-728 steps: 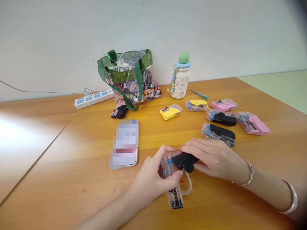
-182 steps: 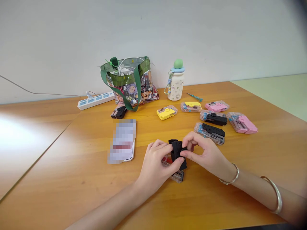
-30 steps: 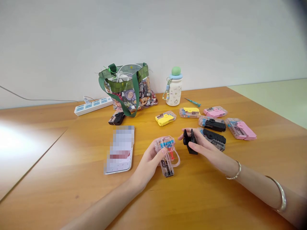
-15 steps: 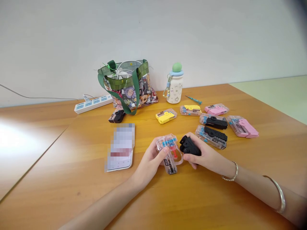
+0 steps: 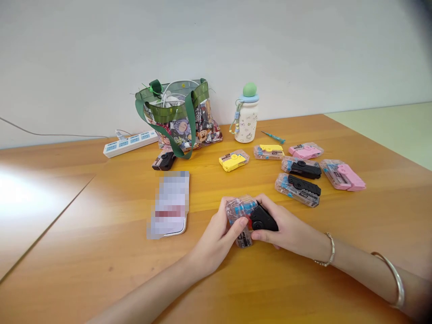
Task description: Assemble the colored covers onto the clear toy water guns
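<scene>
A clear plastic toy casing (image 5: 239, 217) is being gripped by the left hand (image 5: 212, 243), a black plastic toy piece (image 5: 264, 219) being pressed against it in the right hand's (image 5: 290, 231) closed grip.

light: bright, even — glare: left end of wooden table (image 5: 30, 198) — blur: dark smudge, top-right corner

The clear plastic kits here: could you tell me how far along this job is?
A black piece by the bag may be done. In hand: a clear case in the left hand, against a black part in the right hand. Left: six packs, yellow, black and pink.
</scene>
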### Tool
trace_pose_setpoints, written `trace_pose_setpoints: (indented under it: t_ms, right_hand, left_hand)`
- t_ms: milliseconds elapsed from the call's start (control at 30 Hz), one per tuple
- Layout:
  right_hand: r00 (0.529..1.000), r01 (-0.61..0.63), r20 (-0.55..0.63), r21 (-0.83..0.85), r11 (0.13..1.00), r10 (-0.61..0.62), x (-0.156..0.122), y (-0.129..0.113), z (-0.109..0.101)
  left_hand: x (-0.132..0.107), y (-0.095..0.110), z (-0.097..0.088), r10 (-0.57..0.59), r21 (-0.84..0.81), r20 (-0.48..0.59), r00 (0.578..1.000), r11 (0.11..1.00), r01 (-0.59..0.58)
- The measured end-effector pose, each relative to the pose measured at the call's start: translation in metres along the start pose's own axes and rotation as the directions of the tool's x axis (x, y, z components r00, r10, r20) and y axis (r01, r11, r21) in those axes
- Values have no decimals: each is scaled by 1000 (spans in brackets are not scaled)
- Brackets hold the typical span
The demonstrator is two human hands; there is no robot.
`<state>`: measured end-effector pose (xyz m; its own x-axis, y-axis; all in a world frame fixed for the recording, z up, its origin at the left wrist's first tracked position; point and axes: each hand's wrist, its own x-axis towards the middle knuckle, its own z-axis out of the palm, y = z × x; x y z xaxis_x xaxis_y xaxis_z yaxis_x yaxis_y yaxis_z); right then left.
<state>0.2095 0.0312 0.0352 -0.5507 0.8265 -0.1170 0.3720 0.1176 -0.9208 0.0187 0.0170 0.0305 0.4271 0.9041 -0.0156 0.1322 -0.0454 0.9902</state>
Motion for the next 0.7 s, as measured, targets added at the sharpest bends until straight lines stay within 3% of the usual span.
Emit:
trace_pose_setpoints:
  t_ms: [100, 267, 467, 700]
  right_hand:
    - [998, 52, -22, -71, 996, -54, 0, 2, 0]
    - [996, 89, 38, -94, 992, -86, 0, 3, -2]
    - [987, -60, 149, 23, 998, 56, -2, 3, -5]
    - [980, -93, 179, 20, 995, 88, -4, 4, -7]
  left_hand:
    - [-1, 2, 1, -10, 59, 0, 1000, 998, 10]
    - [-3, 5, 3, -66, 133, 25, 997, 989, 63]
    - [-3, 5, 5, -72, 161, 18, 997, 984, 68]
    - [-4, 6, 7, -71, 174, 19, 997, 983, 66]
